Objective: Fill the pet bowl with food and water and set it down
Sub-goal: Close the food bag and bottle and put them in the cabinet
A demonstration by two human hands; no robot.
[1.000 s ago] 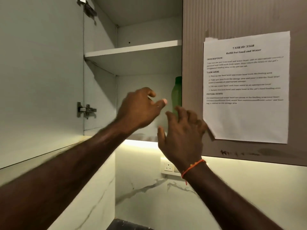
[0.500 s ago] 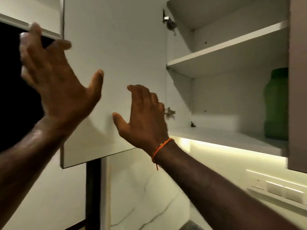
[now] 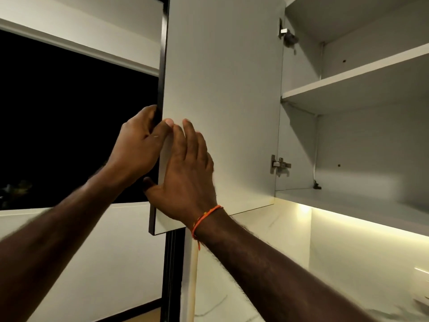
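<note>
Dark window pane [image 3: 69,126] at far left, black outside, pale frame strip above it. Left hand [image 3: 139,147] raised against free edge of tall white flat-panel cabinet door [image 3: 222,94]; fingers [image 3: 145,115] curled round dark outer edge, thumb laid on inner white face, so clamped on door edge. Right hand [image 3: 188,173] just beside, touching left thumb at the fingertips; fingers straight and close together, palm flat against inner face of door, thumb hooked near lower left edge. Thin orange thread bracelet [image 3: 204,217] round right wrist. Door stood swung open, hinged at its right side on two silver metal hinges [image 3: 279,165], one high, one low. Dark vertical frame post [image 3: 170,275] seen below door's bottom corner. Right of door, open white wall cabinet [image 3: 299,145] with upper white shelf board [image 3: 352,80] and bottom shelf; visible parts of both shelves carried nothing. Warm LED strip light [image 3: 362,221] glowed under cabinet base, lit white marble-look wall [image 3: 267,252] with grey veins. Pale object at far right lower edge, too cropped to tell what. Pet bowl, food and water not seen anywhere in head view; neither hand held any of them.
</note>
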